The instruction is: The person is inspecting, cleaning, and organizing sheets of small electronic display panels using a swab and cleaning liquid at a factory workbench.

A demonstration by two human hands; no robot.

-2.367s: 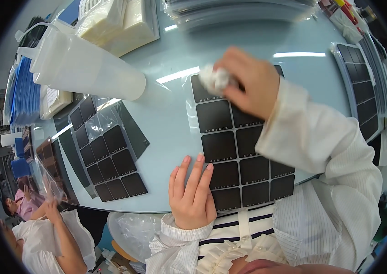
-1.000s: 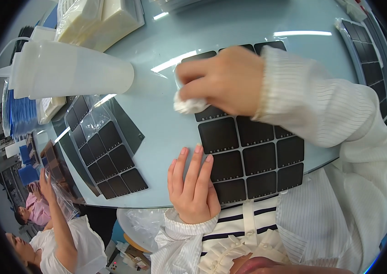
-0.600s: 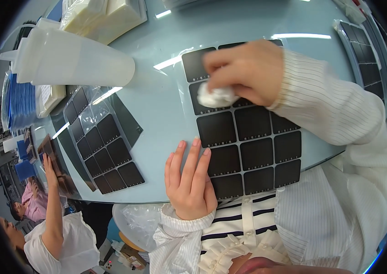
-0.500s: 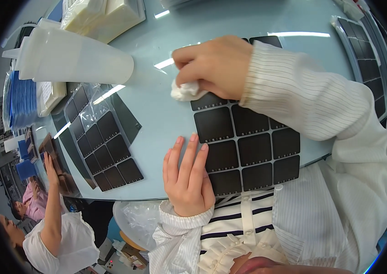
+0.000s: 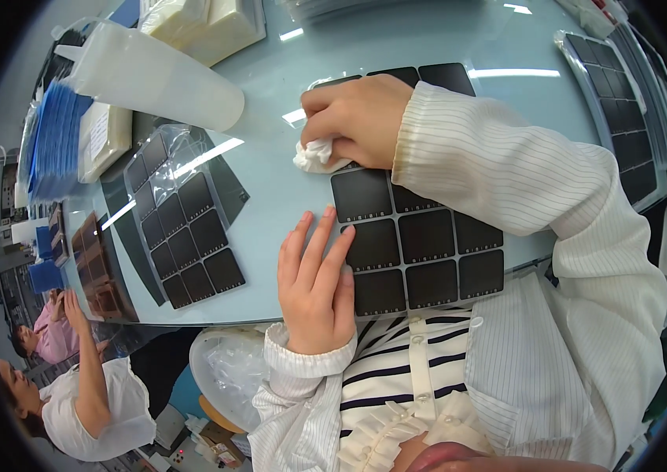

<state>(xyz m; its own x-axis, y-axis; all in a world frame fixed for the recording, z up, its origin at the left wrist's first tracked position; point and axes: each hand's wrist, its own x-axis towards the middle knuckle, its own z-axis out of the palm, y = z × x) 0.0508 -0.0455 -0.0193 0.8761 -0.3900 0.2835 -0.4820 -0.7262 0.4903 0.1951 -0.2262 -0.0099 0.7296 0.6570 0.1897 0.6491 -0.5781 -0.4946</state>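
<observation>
A thin sheet with several black rounded squares in a grid [image 5: 426,237] lies flat on the glassy table in front of me. My right hand [image 5: 358,118] is closed on a crumpled white wiping cloth [image 5: 319,155], pressed at the sheet's left edge toward its far part. Part of the far squares is hidden under that hand and sleeve. My left hand [image 5: 316,285] rests with fingers stretched out, its fingertips at the sheet's left edge.
A translucent plastic squeeze bottle [image 5: 164,79] lies at the far left. Near it are a bagged sheet of black squares [image 5: 184,228] and blue sheets stacked upright [image 5: 58,141]. More bagged sheets [image 5: 612,102] lie at right. Two other people work at left; a lined bin [image 5: 227,366] stands below the table edge.
The whole view has shifted slightly. My right hand, with the cloth, stays near the sheet's left edge, and my left hand remains beside the sheet. At left, a co-worker's raised hand has moved lower.
</observation>
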